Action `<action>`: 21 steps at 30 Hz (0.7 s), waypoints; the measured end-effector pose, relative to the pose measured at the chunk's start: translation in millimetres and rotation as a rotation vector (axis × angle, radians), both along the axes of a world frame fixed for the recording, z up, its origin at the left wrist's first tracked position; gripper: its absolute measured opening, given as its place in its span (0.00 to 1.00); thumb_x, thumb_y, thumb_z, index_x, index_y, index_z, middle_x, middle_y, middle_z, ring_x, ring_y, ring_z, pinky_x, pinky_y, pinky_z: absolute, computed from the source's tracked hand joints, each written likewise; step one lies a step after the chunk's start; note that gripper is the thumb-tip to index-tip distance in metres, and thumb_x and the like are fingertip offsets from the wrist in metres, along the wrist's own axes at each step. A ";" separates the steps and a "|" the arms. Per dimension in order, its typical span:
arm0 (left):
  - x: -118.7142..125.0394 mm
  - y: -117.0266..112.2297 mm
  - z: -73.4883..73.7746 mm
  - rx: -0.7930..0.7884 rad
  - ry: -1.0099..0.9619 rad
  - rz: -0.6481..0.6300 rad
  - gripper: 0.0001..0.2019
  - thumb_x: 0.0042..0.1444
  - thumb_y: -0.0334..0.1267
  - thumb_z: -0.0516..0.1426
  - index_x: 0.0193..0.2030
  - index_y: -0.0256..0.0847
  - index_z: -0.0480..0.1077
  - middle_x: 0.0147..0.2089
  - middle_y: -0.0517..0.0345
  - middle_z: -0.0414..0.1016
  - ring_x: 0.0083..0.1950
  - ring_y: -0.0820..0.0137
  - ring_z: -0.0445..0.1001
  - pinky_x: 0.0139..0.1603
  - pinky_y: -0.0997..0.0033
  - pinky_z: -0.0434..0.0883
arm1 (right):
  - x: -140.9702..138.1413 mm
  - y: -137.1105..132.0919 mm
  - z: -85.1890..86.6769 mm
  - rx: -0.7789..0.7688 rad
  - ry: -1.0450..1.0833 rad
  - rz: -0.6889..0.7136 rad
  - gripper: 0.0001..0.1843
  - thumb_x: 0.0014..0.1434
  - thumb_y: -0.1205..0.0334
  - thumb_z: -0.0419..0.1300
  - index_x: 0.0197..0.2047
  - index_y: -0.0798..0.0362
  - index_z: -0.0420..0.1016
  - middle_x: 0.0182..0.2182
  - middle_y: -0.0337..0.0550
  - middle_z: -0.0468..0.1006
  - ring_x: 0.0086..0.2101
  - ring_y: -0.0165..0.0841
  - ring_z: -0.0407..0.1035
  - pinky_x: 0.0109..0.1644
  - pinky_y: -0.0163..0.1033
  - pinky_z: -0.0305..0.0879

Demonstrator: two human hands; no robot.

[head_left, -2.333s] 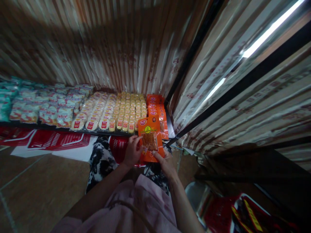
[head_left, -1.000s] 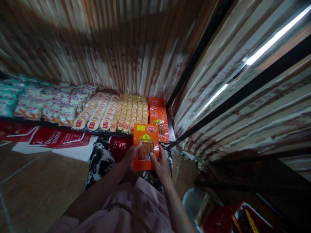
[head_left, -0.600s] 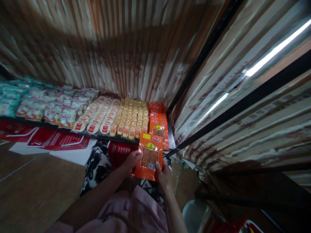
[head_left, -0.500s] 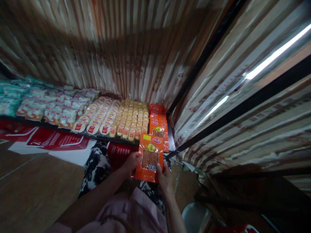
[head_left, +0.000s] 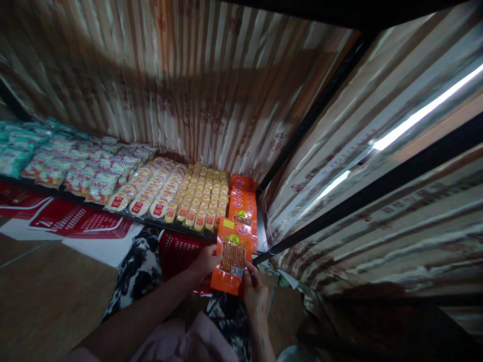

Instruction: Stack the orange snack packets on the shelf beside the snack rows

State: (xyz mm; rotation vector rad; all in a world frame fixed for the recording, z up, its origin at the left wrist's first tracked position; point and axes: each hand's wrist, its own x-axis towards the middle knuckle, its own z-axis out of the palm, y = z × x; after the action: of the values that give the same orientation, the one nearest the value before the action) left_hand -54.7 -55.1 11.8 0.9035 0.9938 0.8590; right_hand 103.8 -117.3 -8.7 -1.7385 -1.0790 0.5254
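Between my two hands is an orange snack packet [head_left: 228,282] with a clear window that shows brown sticks. My left hand [head_left: 207,260] grips its left edge, fingers partly behind it. On the right edge, my right hand [head_left: 255,286] pinches the packet near its lower half. The packet's top overlaps the front of a row of matching orange packets [head_left: 243,198] lying on the dark shelf [head_left: 266,241]. Left of that row stand yellow wrapped cakes [head_left: 204,193] in tight lines, then round pale wrapped biscuits [head_left: 158,188].
White-and-red snack bags [head_left: 101,183] and green bags [head_left: 17,156] fill the shelf's left part. Red plastic baskets [head_left: 79,218] sit below. Dark metal bars [head_left: 320,226] and a pleated, printed sheet [head_left: 211,75] enclose the back and right side.
The view has tilted up slightly, so the shelf sits lower in the picture. The held packet now overlaps the row of orange packets more. Both hands keep their grip.
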 end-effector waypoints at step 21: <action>37.5 56.0 -0.6 0.080 0.256 0.056 0.26 0.48 0.23 0.54 0.56 0.34 0.64 0.54 0.45 0.73 0.52 0.64 0.74 0.50 0.70 0.70 | 24.4 67.2 2.2 0.034 -0.305 -0.010 0.25 0.56 0.55 0.45 0.47 0.58 0.77 0.43 0.56 0.74 0.41 0.40 0.70 0.47 0.45 0.67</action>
State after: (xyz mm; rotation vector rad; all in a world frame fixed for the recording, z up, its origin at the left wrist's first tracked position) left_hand -17.2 0.9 11.2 1.0773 1.2174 0.8482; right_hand 128.2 -50.1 -6.6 -1.8311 -1.2827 0.2370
